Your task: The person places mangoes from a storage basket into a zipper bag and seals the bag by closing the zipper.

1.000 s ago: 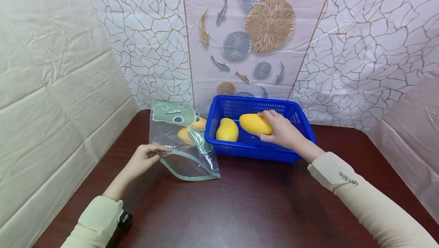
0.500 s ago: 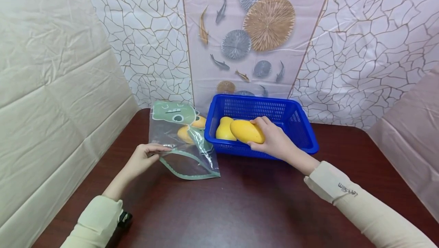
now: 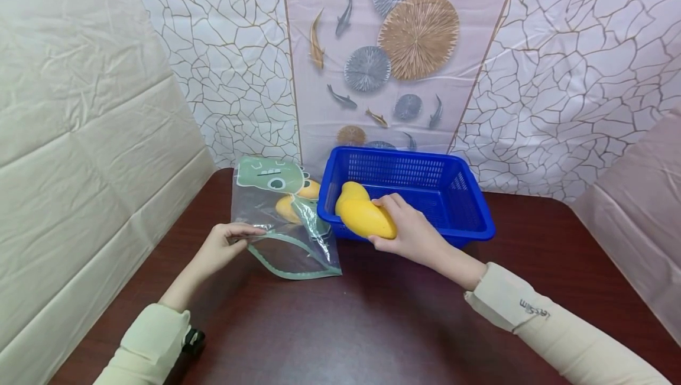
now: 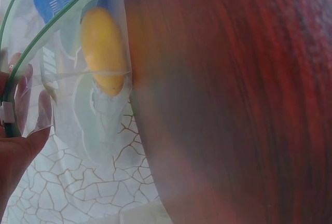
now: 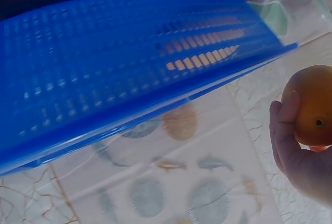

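Observation:
In the head view my right hand (image 3: 407, 228) grips a yellow mango (image 3: 367, 219) over the front left rim of the blue plastic basket (image 3: 479, 228). Another mango (image 3: 351, 191) lies inside the basket, partly hidden behind the held one. My left hand (image 3: 223, 246) pinches the edge of a clear zip bag (image 3: 295, 275) printed with a green cartoon figure, and its mouth gapes toward me. Mangoes (image 3: 287, 210) show through the bag's film. The left wrist view has one mango (image 4: 104, 50) inside the bag. In the right wrist view, fingers (image 5: 285, 136) curl round the held mango (image 5: 316, 105).
The dark reddish wooden table (image 3: 340, 332) extends in front of the bag and basket. Patterned cloth (image 3: 367, 107) hangs right behind the basket, and a pale cloth wall (image 3: 96, 154) stands on the left. The bag's right side touches or nearly touches the basket.
My right hand has carried the mango leftward and toward me, from inside the basket to over its front rim. The left hand and the bag have stayed put.

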Action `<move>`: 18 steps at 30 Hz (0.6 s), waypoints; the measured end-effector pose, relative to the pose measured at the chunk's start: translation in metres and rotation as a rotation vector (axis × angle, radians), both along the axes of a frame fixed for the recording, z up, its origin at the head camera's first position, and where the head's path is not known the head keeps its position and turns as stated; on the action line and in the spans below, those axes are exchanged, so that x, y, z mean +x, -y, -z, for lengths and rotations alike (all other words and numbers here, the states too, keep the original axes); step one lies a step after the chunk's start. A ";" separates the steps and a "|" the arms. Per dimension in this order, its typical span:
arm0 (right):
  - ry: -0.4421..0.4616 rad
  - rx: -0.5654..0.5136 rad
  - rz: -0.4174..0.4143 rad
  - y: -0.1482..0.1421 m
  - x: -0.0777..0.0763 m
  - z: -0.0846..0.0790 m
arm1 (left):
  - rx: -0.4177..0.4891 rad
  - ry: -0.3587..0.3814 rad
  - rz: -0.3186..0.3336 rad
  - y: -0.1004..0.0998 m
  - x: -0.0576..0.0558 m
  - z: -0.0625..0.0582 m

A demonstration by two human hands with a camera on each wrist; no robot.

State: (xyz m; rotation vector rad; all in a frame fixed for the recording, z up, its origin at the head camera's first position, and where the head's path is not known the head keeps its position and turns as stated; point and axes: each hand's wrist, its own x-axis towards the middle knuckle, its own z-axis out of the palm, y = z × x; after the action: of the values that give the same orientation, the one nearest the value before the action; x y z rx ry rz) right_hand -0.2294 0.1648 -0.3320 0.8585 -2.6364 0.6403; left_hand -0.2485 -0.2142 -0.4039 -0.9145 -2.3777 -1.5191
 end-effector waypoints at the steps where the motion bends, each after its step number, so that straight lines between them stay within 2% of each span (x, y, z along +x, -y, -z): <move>1: -0.001 0.001 -0.010 0.002 0.002 0.000 | 0.006 0.005 0.006 0.000 0.000 0.000; 18: 0.026 0.020 -0.124 0.035 0.023 0.010 | 0.000 0.028 0.000 0.001 0.000 -0.001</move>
State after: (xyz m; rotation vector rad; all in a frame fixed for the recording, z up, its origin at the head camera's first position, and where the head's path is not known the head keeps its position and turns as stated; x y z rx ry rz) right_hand -0.2065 0.1295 -0.3423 1.0329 -2.6321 0.6608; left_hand -0.2487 -0.2147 -0.4026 -0.8991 -2.3967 -1.5425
